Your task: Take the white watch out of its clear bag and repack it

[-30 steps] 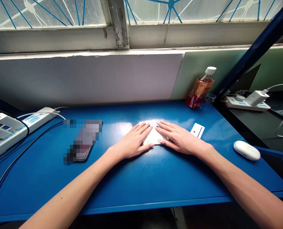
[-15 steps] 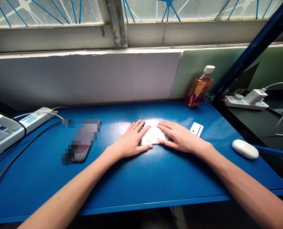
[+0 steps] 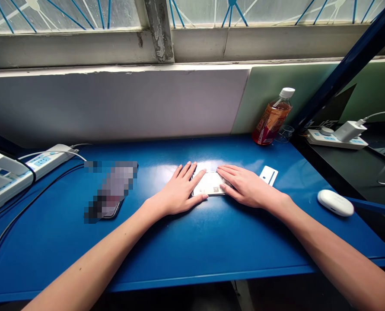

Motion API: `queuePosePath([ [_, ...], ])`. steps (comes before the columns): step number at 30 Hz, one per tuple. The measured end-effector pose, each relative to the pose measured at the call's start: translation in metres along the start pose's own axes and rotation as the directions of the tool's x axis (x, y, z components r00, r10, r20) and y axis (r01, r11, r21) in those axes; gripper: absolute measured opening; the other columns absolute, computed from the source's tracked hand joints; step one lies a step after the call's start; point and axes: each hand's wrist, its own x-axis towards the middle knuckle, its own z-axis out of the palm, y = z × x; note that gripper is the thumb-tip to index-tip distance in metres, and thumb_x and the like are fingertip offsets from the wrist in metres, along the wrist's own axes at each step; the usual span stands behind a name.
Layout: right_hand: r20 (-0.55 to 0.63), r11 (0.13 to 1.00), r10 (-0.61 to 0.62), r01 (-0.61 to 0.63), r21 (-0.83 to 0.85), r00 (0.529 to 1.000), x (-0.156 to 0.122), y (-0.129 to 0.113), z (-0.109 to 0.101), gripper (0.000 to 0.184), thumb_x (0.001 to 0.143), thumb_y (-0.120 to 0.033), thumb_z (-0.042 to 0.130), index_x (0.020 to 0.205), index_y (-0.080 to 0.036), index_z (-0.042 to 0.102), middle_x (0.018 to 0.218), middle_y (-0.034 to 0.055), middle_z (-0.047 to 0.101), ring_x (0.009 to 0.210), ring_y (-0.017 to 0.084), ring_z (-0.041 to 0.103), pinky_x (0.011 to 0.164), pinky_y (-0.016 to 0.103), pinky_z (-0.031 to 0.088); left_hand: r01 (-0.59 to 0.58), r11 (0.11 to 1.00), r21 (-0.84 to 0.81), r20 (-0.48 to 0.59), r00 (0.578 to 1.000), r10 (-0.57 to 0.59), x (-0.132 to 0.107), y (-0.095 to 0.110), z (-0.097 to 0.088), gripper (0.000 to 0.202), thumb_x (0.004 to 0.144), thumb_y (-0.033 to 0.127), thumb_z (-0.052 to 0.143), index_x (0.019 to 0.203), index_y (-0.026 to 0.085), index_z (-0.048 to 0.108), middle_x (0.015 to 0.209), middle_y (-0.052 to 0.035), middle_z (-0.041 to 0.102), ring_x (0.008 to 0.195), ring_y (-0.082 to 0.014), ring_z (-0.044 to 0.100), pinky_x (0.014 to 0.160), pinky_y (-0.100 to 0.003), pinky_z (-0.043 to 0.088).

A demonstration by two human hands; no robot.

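A small flat white packet (image 3: 211, 186) with printed codes lies in the middle of the blue table (image 3: 192, 242). My left hand (image 3: 179, 190) lies flat on the table with its fingers stretched out, touching the packet's left edge. My right hand (image 3: 246, 186) lies flat too, fingers extended over the packet's right edge. Neither hand grips anything. Part of the packet is hidden under my fingers.
A phone (image 3: 109, 194) lies to the left. White power strips (image 3: 4, 179) with cables sit at the far left. A small white card (image 3: 268, 175), a bottle of amber drink (image 3: 272, 119) and a white earbud case (image 3: 335, 202) are on the right.
Both hands have slid slightly apart, uncovering more of the white packet between them. They still lie flat on it.
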Motion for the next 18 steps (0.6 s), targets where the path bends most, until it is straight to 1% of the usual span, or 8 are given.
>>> queuePosePath([
  [3, 0.009, 1.0, 0.002, -0.002, -0.024, 1.0, 0.001, 0.0, 0.001, 0.039, 0.099, -0.023, 0.04, 0.127, -0.006, 0.06, 0.131, 0.021, 0.065, 0.126, 0.032, 0.059, 0.105, 0.046, 0.05, 0.004, 1.0, 0.006, 0.005, 1.0, -0.004, 0.0, 0.001, -0.001, 0.078, 0.097, 0.066, 0.038, 0.158, 0.019, 0.022, 0.164, -0.0206, 0.014, 0.151, -0.0402, 0.009, 0.119, -0.059, 0.015],
  [6, 0.009, 0.998, 0.02, -0.02, -0.055, 1.0, 0.002, -0.004, 0.001, 0.03, 0.095, -0.018, 0.044, 0.117, -0.009, 0.063, 0.123, 0.0208, 0.069, 0.118, 0.033, 0.064, 0.098, 0.045, 0.055, 0.001, 1.0, 0.0, 0.004, 1.0, -0.001, 0.0, 0.002, -0.002, 0.076, 0.098, 0.064, 0.037, 0.158, 0.019, 0.023, 0.164, -0.0202, 0.014, 0.151, -0.0399, 0.01, 0.119, -0.059, 0.015],
  [8, 0.01, 0.996, 0.03, -0.03, -0.08, 0.999, 0.004, -0.008, 0.002, 0.027, 0.093, -0.015, 0.044, 0.112, -0.009, 0.064, 0.117, 0.0207, 0.071, 0.113, 0.033, 0.066, 0.094, 0.044, 0.056, 0.005, 1.0, -0.003, 0.011, 1.0, -0.005, 0.0, 0.003, -0.003, 0.076, 0.099, 0.064, 0.035, 0.158, 0.018, 0.024, 0.164, -0.02, 0.014, 0.152, -0.0395, 0.009, 0.119, -0.059, 0.015],
  [11, -0.03, 0.991, 0.053, -0.056, -0.125, 0.998, 0.004, -0.014, 0.006, 0.031, 0.093, -0.01, 0.042, 0.117, -0.01, 0.062, 0.112, 0.0186, 0.074, 0.107, 0.031, 0.069, 0.09, 0.041, 0.057, 0.015, 1.0, -0.007, 0.026, 1.0, -0.015, 0.0, 0.003, -0.003, 0.075, 0.099, 0.064, 0.034, 0.158, 0.018, 0.024, 0.164, -0.0198, 0.012, 0.151, -0.0399, 0.008, 0.119, -0.059, 0.015],
  [14, -0.087, 0.983, 0.08, -0.093, -0.156, 0.993, 0.004, -0.018, 0.01, 0.04, 0.092, -0.007, 0.042, 0.129, -0.005, 0.057, 0.118, 0.0202, 0.072, 0.105, 0.03, 0.071, 0.088, 0.039, 0.057, 0.015, 1.0, -0.001, 0.044, 0.999, -0.015, 0.0, 0.004, -0.005, 0.075, 0.1, 0.063, 0.033, 0.158, 0.017, 0.023, 0.164, -0.0209, 0.011, 0.151, -0.0408, 0.007, 0.119, -0.06, 0.014],
  [16, -0.084, 0.98, 0.11, -0.122, -0.156, 0.99, 0.003, -0.02, 0.011, 0.04, 0.092, -0.006, 0.043, 0.13, -0.004, 0.056, 0.12, 0.0212, 0.071, 0.105, 0.029, 0.071, 0.087, 0.037, 0.057, 0.017, 1.0, 0.014, 0.061, 0.998, -0.018, 0.001, 0.006, -0.005, 0.073, 0.101, 0.061, 0.031, 0.158, 0.016, 0.021, 0.164, -0.0215, 0.01, 0.151, -0.0406, 0.005, 0.119, -0.06, 0.013],
  [18, -0.042, 0.977, 0.155, -0.159, -0.143, 0.987, 0.003, -0.022, 0.011, 0.034, 0.094, -0.007, 0.043, 0.124, -0.007, 0.059, 0.117, 0.0192, 0.073, 0.102, 0.028, 0.072, 0.083, 0.035, 0.056, 0.025, 0.999, 0.031, 0.081, 0.996, -0.028, 0.001, 0.007, -0.006, 0.072, 0.102, 0.059, 0.028, 0.158, 0.016, 0.019, 0.164, -0.0209, 0.009, 0.151, -0.0402, 0.004, 0.12, -0.059, 0.012],
])
